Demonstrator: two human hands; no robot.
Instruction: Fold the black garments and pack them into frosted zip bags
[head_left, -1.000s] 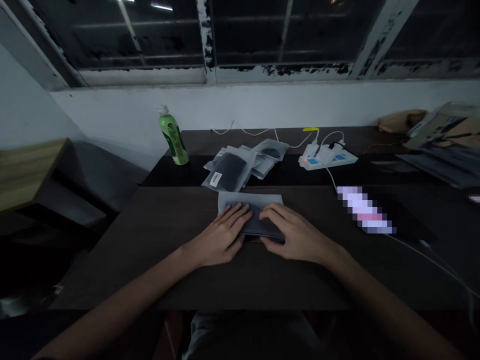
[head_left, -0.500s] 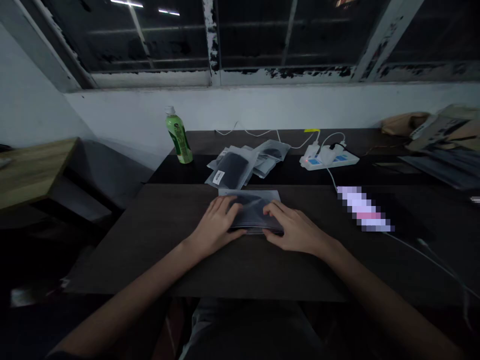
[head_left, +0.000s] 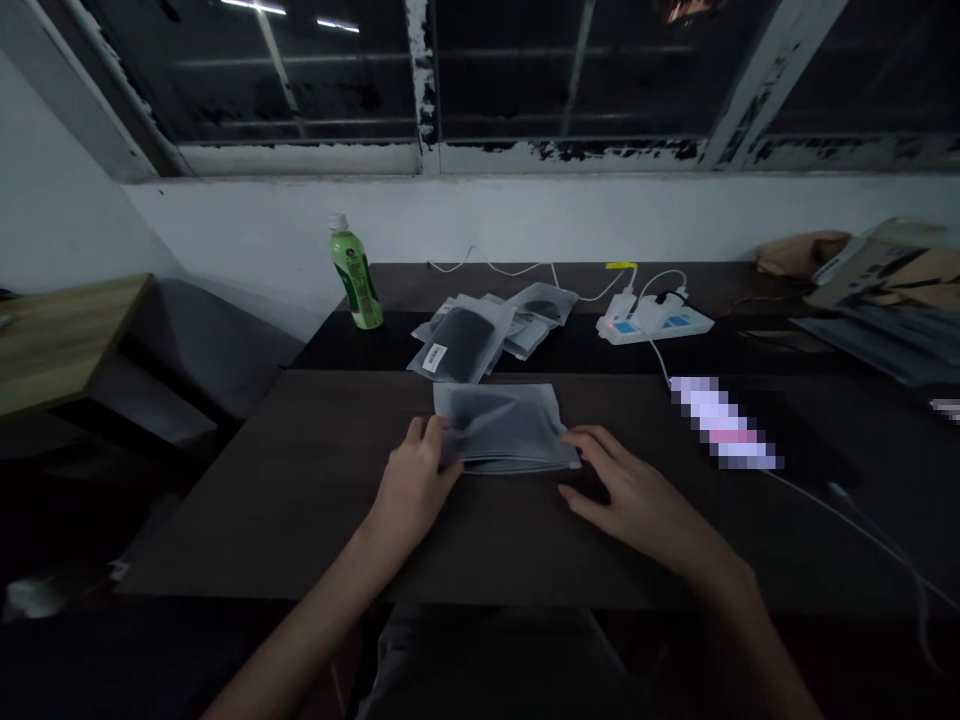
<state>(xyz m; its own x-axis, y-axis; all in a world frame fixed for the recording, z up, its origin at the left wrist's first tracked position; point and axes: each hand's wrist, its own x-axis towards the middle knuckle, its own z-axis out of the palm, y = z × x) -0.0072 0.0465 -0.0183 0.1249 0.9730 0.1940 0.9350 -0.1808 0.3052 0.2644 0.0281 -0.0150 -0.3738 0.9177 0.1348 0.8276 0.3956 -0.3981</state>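
Pouch (head_left: 510,425) between left fingers (head_left: 433,432) (at edge, cannot tell grip) and right fingers (head_left: 592,448), wide at opposite edge.

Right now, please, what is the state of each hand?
Left hand: curled at left end of the plastic bag; grip cannot be told.
Right hand: open, at the bag's right end.

I see dimly in bluish-grey light, with thin white light streaks (head_left: 253,6) in the dark glass window panes (head_left: 352,85) beyond the dark brown wooden tabletop's (head_left: 285,520) far edge, deep shadow under its near edge, a bright lilac-and-pink pixelated patch (head_left: 724,422) on its right side, and wide-angle stretching at my view's margins.
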